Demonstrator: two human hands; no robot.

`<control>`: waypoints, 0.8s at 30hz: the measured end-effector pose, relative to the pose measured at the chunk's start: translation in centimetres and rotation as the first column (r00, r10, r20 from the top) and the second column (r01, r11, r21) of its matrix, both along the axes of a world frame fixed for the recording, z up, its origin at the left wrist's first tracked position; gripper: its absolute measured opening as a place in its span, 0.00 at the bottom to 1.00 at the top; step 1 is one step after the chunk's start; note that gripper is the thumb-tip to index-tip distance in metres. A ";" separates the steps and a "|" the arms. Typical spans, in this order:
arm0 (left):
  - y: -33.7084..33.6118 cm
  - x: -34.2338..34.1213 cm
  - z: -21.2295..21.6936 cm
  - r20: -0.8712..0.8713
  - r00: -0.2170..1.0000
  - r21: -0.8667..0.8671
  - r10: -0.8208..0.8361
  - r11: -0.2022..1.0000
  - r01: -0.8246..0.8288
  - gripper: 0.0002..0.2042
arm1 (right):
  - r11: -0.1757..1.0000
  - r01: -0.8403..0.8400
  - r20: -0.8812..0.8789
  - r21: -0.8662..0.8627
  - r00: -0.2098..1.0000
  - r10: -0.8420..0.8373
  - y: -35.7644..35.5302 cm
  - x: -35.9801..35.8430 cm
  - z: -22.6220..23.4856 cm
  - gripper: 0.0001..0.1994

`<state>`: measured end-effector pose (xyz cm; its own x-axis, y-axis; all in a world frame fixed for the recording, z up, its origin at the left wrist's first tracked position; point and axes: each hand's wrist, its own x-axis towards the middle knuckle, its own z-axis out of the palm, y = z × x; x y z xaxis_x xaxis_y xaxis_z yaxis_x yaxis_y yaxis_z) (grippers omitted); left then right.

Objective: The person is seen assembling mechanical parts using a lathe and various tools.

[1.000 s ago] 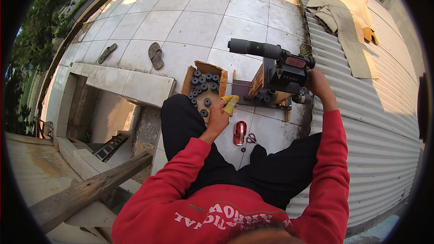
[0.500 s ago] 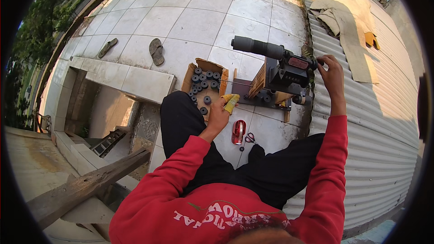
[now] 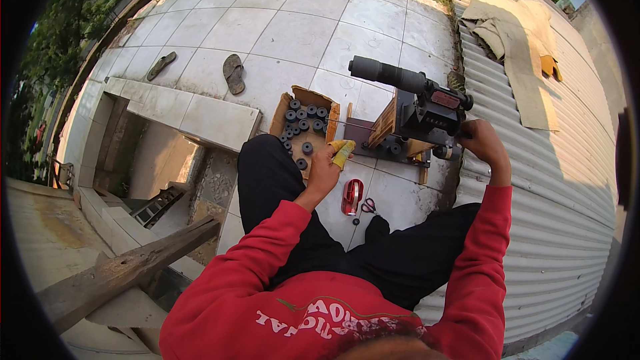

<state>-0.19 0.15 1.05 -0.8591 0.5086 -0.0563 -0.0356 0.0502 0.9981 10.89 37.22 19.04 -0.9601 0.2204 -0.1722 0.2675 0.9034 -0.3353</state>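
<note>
A black hand-sized winding machine (image 3: 433, 117) with a long dark grey cylinder (image 3: 387, 73) stands on a wooden stand (image 3: 383, 120) over a dark base plate (image 3: 360, 132). At its right end my right hand (image 3: 485, 143) is closed, its fingers hiding what they grip. My left hand (image 3: 325, 168) is pinched beside the base plate, with yellow wrapping (image 3: 343, 151) on its fingers; whatever lies between them is too small to make out. Just left of it an open cardboard box (image 3: 280, 117) holds several dark grey spools (image 3: 307, 148). A thin rod (image 3: 340, 122) reaches from the stand toward the box.
A red tape dispenser (image 3: 351, 197), scissors (image 3: 369, 206) and a small dark round piece (image 3: 356, 222) lie between my legs. Two sandals (image 3: 233, 75) rest on the tiles beyond. Corrugated roofing (image 3: 553, 207) borders the right side; a walled opening (image 3: 193, 120) lies left, near a wooden beam (image 3: 133, 270).
My right hand has dropped from the upper right end of the machine to its lower right side. My left hand has stayed almost in place, and the view has shifted slightly.
</note>
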 end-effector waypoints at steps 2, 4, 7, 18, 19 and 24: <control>-0.1 -0.1 -0.2 0.013 1.000 0.013 -0.004 1.000 0.004 0.13 | 0.997 0.053 -0.193 -0.056 0.979 -0.063 -0.1 0.4 1.3 0.11; -0.2 -0.1 -0.5 0.003 1.000 0.006 -0.005 1.000 0.005 0.13 | 0.997 0.069 -0.269 -0.046 0.960 -0.079 0.1 0.3 1.8 0.11; -0.2 -0.1 -0.7 0.003 1.000 0.000 -0.012 1.000 0.012 0.13 | 0.985 0.149 -0.549 0.082 0.832 -0.081 1.1 -1.5 1.2 0.09; 0.2 -0.1 -0.4 0.013 1.000 0.010 -0.010 1.000 0.010 0.14 | 0.979 0.096 -0.281 0.182 0.959 -0.041 4.8 -3.1 -6.7 0.10; -0.2 -0.2 -0.6 0.015 1.000 0.015 0.001 1.000 -0.002 0.14 | 0.982 0.015 -0.202 0.186 0.979 0.024 3.5 -3.1 -5.8 0.10; -0.2 -0.2 -0.1 0.032 0.999 -0.014 0.007 1.000 -0.007 0.13 | 0.997 0.068 0.017 0.035 0.998 -0.068 0.5 -0.7 -1.1 0.11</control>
<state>-0.40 -0.01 0.91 -0.8602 0.5018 -0.0908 -0.0682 0.0633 0.9957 10.20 37.71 17.97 -0.9395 0.2911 -0.1805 0.3343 0.8940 -0.2984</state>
